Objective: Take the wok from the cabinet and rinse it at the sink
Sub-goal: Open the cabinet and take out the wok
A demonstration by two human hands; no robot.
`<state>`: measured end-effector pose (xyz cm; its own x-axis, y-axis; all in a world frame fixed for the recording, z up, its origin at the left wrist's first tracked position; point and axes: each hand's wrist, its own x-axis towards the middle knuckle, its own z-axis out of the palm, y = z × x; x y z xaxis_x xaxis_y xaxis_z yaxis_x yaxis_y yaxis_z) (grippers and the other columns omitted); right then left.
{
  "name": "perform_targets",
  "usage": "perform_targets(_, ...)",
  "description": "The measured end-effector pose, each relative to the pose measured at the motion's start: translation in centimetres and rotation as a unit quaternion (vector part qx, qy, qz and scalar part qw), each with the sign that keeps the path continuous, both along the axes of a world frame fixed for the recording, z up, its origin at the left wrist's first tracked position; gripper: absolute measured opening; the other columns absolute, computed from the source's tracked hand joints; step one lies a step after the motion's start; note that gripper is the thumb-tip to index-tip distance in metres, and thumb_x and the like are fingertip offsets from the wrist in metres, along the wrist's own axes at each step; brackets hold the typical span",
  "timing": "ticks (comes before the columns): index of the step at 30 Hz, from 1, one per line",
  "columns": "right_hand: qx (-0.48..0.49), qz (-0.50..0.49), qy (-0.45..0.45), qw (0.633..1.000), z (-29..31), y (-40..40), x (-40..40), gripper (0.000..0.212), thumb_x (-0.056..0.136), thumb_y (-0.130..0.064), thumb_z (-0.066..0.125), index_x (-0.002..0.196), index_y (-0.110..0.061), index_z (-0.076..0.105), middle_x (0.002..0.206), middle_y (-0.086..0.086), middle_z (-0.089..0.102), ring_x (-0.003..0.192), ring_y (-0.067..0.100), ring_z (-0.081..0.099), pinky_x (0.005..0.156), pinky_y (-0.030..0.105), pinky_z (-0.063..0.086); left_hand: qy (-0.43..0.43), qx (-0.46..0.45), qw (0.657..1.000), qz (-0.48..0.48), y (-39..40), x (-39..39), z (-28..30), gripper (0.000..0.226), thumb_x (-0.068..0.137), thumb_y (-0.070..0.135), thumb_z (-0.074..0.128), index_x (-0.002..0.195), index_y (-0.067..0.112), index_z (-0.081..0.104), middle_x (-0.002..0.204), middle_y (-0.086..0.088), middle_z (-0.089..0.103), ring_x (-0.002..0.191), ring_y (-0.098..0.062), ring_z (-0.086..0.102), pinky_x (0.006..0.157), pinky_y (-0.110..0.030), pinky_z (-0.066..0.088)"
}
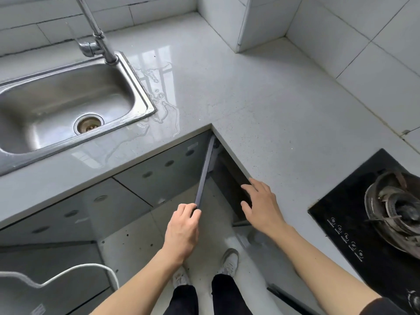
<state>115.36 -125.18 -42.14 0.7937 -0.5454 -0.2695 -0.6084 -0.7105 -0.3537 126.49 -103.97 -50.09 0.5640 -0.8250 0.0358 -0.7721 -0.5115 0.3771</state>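
Note:
A grey cabinet door (205,173) under the counter's inner corner stands swung open, seen edge-on. My left hand (183,228) grips its lower free edge. My right hand (261,205) hovers with fingers spread by the dark cabinet opening (229,178), just below the countertop edge, holding nothing. The inside of the cabinet is dark and no wok shows. The steel sink (141,87) sits at the left with a drain strainer (88,123) in its basin, and the chrome tap (97,39) rises behind it.
A pale speckled countertop (261,98) wraps the corner, with a water puddle (159,103) beside the sink. A black gas hob (375,214) with a burner lies at the right. Glossy closed cabinet doors (91,205) run below the sink. A white cable (75,271) hangs lower left.

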Motion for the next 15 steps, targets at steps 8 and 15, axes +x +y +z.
perform_targets(8, -0.009, 0.004, 0.016, 1.000, 0.1, -0.1, 0.5, 0.049, 0.093, -0.024, 0.056, 0.141, -0.019, 0.045, 0.154, 0.004, 0.032, 0.141, 0.022, 0.024, 0.114, 0.042, 0.026, -0.066, 0.081, 0.994, -0.020, 1.6, 2.2, 1.1, 0.060, 0.050, -0.015, 0.058, 0.107, 0.004, 0.063, 0.094, -0.008, 0.061, 0.074, -0.027, 0.053, 0.056, -0.036, 0.047)
perform_targets(15, -0.022, 0.007, 0.037, 0.999, 0.1, -0.1, 1.7, 0.054, 0.094, -0.026, 0.056, 0.144, -0.016, 0.040, 0.156, 0.006, 0.029, 0.142, 0.024, 0.022, 0.114, 0.042, 0.026, -0.118, 0.215, 0.969, -0.018, 2.5, 5.2, 1.7, 0.046, 0.054, -0.007, 0.070, 0.099, -0.003, 0.061, 0.093, -0.015, 0.056, 0.072, -0.028, 0.047, 0.054, -0.034, 0.039)
